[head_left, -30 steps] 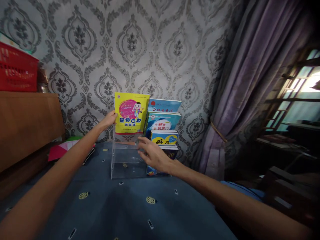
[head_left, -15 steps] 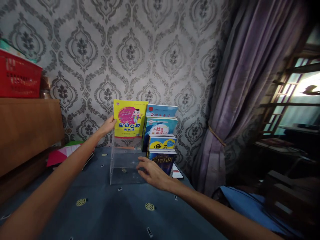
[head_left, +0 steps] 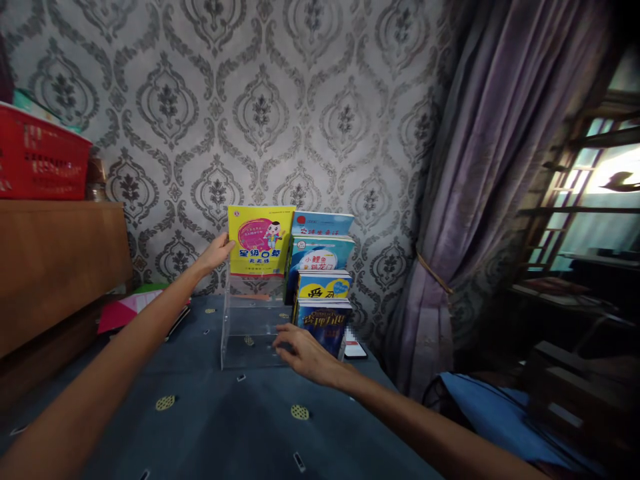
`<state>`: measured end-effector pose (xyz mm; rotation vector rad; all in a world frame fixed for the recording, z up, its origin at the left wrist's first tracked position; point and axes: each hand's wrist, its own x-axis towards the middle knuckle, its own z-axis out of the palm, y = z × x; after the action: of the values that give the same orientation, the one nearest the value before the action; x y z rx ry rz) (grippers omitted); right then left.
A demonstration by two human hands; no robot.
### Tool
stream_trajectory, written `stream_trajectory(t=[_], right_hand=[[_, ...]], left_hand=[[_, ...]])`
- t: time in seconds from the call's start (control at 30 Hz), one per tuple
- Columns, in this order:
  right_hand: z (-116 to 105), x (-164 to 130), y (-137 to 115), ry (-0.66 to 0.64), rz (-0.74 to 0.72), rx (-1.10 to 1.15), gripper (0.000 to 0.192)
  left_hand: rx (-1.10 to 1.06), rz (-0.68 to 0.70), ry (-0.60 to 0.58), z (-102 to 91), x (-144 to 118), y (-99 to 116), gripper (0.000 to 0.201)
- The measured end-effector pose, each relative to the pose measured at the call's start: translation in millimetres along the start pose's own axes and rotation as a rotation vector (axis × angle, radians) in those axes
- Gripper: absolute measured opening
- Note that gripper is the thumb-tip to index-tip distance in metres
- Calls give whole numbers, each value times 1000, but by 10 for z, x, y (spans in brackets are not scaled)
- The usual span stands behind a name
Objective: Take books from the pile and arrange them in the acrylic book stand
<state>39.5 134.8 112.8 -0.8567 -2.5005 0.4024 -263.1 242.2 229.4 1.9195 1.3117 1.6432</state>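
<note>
Since half a second ago little has changed: the left hand (head_left: 216,254) keeps its grip on the left edge of the yellow children's book (head_left: 260,241), which stands upright in the top tier of the clear acrylic rack (head_left: 249,323), at much the same height as before. The right hand (head_left: 304,351) has slid slightly lower and nearer the rack's front right corner, its fingers spread and resting against the clear wall, grasping nothing. The view has also shifted a little, so the dark book (head_left: 323,325) in the lowest tier now shows more of its cover. Above it the stepped books, a yellow-and-blue one (head_left: 324,286) and a pale blue one (head_left: 323,251), overlap so that only their upper strips show. The rack stands on a blue patterned table (head_left: 230,420) against the wallpaper. A small card or phone (head_left: 355,349) beside the dark book is partly blurred. The red basket (head_left: 37,155) on the wooden cabinet (head_left: 55,260) is cut off at the left edge.
</note>
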Motion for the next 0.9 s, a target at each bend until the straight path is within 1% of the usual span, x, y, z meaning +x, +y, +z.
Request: stream_trajectory(t=[0.2,0.37,0.5,0.63,0.7,0.77,0.83,0.9], right_hand=[[9,-21,-17,-14,4,-6,18],[109,-51,16,-20,40,-2,20],[210,-106,46,-24,53,35,21],[381,-172,66,-66,101,94,24],[510,-217,88,-86,116,122,24],[654,-284,126,-98,124,148,25],[799,-373,184,-111,136,172,26],[932,-470,261,-128,169,210,28]], left_hand=[[-36,-49,-50,-30,-46,63,26],[-48,-48,-56,-23,-59,52,25],[-38,-55,-28,-2,-66,6,30],[6,-69,55,-23,-127,-116,33],[47,-79,119,-53,-227,-220,37],[102,-90,183,-91,-400,-341,40],[174,-103,233,-132,-639,-470,37],[270,-120,275,-181,-912,-613,28]])
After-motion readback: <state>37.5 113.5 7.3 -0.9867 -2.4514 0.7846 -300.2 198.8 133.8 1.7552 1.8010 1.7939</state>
